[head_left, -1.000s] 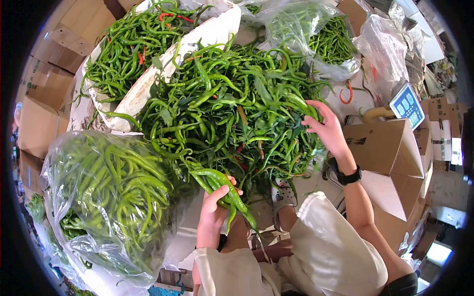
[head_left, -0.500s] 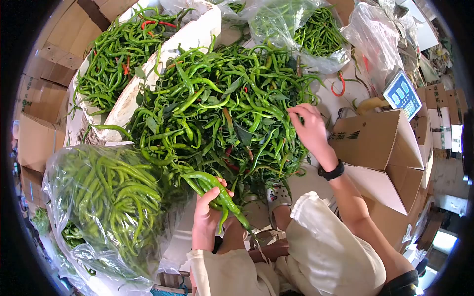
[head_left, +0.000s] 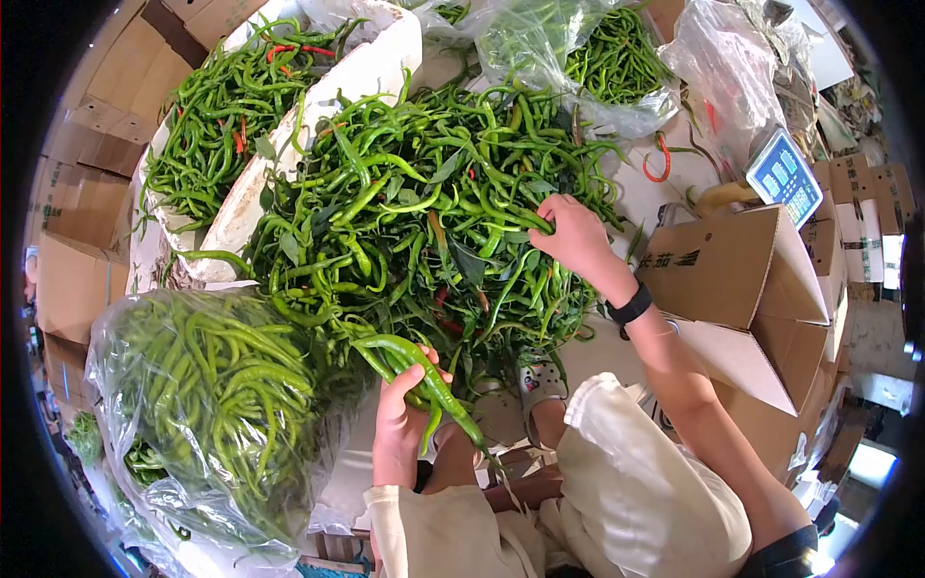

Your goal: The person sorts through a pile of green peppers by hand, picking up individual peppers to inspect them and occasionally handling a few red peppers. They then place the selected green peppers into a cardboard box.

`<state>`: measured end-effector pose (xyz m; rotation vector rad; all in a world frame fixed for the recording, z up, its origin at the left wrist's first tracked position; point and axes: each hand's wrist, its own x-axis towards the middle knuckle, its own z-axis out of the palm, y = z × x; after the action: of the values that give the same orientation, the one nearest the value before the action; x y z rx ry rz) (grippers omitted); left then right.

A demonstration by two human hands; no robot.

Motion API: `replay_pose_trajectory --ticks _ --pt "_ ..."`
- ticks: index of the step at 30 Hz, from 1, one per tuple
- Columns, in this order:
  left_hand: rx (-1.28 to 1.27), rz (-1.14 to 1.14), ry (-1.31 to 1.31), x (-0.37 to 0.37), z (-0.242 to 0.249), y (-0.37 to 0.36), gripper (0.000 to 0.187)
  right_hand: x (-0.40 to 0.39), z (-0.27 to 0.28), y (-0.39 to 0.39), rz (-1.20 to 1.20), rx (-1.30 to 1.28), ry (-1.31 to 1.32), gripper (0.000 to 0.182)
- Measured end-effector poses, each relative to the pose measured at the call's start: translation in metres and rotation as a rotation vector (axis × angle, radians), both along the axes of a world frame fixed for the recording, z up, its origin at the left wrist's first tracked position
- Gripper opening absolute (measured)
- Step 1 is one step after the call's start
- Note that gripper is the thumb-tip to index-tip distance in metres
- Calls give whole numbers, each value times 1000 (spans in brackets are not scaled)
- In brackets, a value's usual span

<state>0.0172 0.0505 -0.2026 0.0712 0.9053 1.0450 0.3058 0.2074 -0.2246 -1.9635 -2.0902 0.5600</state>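
Note:
A few long green chili peppers (head_left: 438, 390) lie in my left hand (head_left: 397, 409), its thumb pressed over them. This hand is just in front of a large heap of green chili peppers (head_left: 414, 226) mixed with leaves. At the heap's right side, my right hand (head_left: 575, 241) has its fingers pinched on the end of a green chili pepper (head_left: 525, 217); the fingertips are partly hidden. The rest of that pepper lies among the others.
A clear plastic bag (head_left: 217, 414) full of green peppers sits at the left. Behind the heap stand a white foam box (head_left: 318, 116) of peppers and another plastic bag (head_left: 540, 48). An open cardboard box (head_left: 713, 270) and a scale display (head_left: 785, 178) are at the right.
My right hand has moved left and slightly inward over the heap, and its fingers have closed on a green chili pepper. The left hand keeps its peppers in nearly the same place.

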Motion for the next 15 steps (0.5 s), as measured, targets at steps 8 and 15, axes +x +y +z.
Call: replay_pose_trajectory --ticks 8,15 --pt "-12 28 4 -3 -1 -2 29 23 31 17 -33 -466 477 30" --pt "2 21 -34 -6 -1 -2 29 13 92 5 -207 37 561 27"
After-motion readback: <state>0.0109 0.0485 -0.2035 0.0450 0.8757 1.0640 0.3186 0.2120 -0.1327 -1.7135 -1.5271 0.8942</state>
